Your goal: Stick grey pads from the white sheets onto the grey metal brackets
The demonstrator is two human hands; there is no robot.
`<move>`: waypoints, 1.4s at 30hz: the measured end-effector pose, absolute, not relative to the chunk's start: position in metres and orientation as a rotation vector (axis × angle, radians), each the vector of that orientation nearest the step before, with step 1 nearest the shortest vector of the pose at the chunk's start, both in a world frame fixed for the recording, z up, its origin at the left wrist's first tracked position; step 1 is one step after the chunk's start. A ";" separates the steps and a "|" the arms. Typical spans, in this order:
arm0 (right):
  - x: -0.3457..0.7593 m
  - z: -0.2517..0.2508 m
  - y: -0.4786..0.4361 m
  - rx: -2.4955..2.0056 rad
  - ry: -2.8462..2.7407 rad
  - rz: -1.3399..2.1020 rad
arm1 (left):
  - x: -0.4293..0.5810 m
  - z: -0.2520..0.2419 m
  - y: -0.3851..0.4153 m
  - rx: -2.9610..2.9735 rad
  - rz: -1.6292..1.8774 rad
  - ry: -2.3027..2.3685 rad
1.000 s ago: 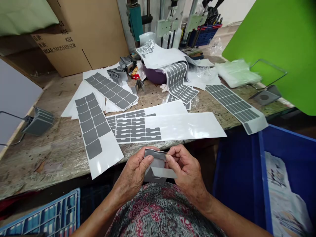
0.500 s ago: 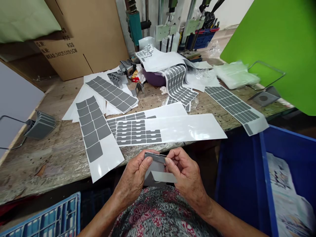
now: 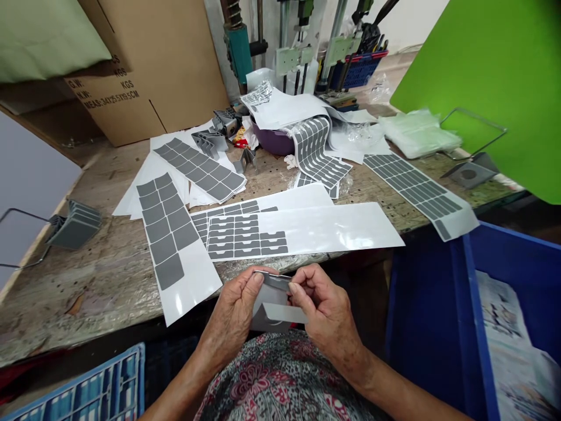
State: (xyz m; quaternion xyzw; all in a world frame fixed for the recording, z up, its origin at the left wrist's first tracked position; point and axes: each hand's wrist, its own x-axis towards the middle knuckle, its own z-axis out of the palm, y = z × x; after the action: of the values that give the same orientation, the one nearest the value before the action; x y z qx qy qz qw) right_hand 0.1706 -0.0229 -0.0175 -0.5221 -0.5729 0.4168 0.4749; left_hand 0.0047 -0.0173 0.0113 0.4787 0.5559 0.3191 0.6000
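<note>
Above my lap, just off the table's front edge, I hold a bent grey metal bracket [image 3: 284,313] between both hands. My left hand [image 3: 234,307] grips its left end, thumb on the near face and fingers behind. My right hand [image 3: 326,310] pinches the upper right edge, where a thin grey strip runs along the rim; whether that strip is a sticker I cannot tell. Nearest the hands lie a white sheet with notched grey stickers [image 3: 245,237] and a sheet of square grey stickers [image 3: 169,234], partly peeled.
Several grey brackets [image 3: 75,225] hang on a wire at the left, and one bracket [image 3: 471,171] lies at the right. A purple bowl [image 3: 274,139] stands under sheets at the back. A blue bin [image 3: 432,327] and a blue crate [image 3: 105,389] flank my lap.
Both hands and the bracket have shifted very slightly left. The right fingers still pinch the bracket's upper edge, and the sheets on the table stay as they were.
</note>
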 end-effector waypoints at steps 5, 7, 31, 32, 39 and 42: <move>0.174 -0.019 -0.022 -1.278 -1.636 0.822 | 0.005 0.013 -0.019 1.159 0.761 1.330; 0.175 -0.020 -0.022 -1.286 -1.700 0.768 | 0.005 0.013 -0.019 1.156 0.770 1.338; 0.174 -0.020 -0.016 -1.319 -1.814 0.746 | 0.003 0.012 -0.018 1.143 0.689 1.352; 0.174 -0.020 -0.016 -1.315 -1.813 0.751 | 0.003 0.013 -0.018 1.144 0.690 1.351; 0.173 -0.028 -0.017 -1.254 -1.779 0.730 | 0.004 0.014 -0.018 1.151 0.679 1.354; 0.173 -0.034 -0.018 -1.223 -1.756 0.712 | 0.004 0.014 -0.017 1.134 0.674 1.341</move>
State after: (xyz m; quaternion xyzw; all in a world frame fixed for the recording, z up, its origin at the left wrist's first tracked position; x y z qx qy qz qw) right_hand 0.1729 -0.0177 -0.0336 -0.4899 -0.7033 0.2854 0.4289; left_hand 0.0041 -0.0175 0.0143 0.4871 0.5761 0.2895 0.5891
